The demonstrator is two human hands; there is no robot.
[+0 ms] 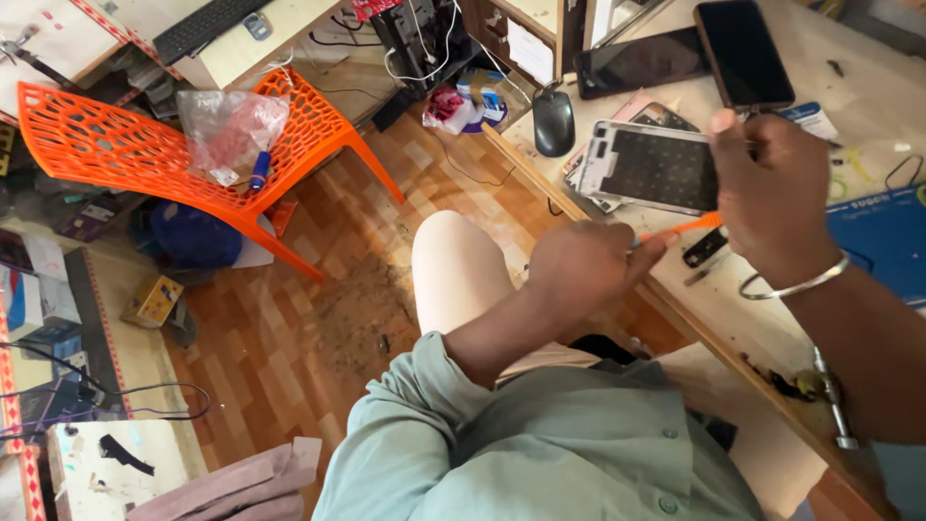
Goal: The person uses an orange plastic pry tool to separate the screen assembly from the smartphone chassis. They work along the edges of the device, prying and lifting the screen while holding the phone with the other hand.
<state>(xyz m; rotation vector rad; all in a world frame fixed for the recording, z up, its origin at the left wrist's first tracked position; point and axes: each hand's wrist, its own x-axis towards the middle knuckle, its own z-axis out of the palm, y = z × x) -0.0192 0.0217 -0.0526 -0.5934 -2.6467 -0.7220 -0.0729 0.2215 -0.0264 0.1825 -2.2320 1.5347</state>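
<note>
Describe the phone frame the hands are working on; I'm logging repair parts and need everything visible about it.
The phone frame is a flat, silver-grey rectangular shell with rounded corners and a dark inner panel dotted with small marks. It looks like metal or plastic. It is tilted above the desk. The right hand holds its right edge, hiding that end. The left hand points an orange tool towards its lower edge; contact cannot be told.

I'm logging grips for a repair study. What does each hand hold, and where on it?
The left hand grips an orange tool by its handle end. The right hand holds the phone frame by its right edge.
</note>
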